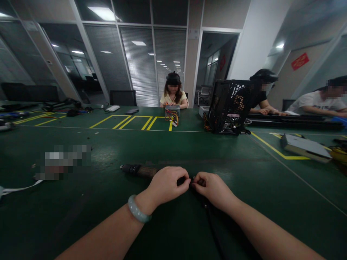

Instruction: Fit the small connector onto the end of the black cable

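A dark cylindrical tool [145, 171], like an electric screwdriver, lies on the green table with its tip to the left. My left hand [169, 184], with a pale green bangle on the wrist, covers its right end; thumb and fingertips are pinched together. Close to its right, my right hand [214, 187] is also closed in a pinch. The fingertips of both hands almost meet over something small and dark, too hidden to make out. A black cable [213, 225] runs from beneath my right hand toward the near edge.
A black computer case [230, 108] stands at the back right, a metal box [305, 146] farther right. A power supply [172, 108] with wires sits before a person across the table. Two more people work at the right. A blurred item [63, 160] lies left.
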Motion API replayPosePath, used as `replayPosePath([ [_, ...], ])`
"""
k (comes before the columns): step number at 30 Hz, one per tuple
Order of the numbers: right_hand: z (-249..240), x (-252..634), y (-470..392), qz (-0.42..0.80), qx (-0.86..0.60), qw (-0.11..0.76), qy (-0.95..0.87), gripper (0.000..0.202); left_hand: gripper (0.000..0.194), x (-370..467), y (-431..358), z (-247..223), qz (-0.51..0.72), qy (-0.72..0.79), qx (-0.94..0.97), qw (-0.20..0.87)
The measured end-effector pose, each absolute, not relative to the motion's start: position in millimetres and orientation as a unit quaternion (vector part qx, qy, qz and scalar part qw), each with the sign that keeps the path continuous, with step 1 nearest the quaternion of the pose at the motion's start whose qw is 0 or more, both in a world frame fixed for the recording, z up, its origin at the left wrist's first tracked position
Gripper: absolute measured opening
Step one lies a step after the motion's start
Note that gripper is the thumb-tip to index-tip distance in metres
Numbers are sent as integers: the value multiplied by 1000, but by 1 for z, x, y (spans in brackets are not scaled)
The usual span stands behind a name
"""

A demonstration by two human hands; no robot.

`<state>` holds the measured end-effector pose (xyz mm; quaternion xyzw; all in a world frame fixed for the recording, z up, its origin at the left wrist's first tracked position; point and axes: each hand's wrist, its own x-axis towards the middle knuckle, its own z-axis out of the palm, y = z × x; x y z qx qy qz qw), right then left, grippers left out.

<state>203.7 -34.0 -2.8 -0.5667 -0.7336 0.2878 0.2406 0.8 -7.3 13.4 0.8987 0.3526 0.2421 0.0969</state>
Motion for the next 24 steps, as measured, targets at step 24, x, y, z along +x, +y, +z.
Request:
replayPosePath([
  [24, -2, 204, -35, 298, -562, 247, -731, 8, 15, 1, -4, 9, 235, 353, 900, 102],
])
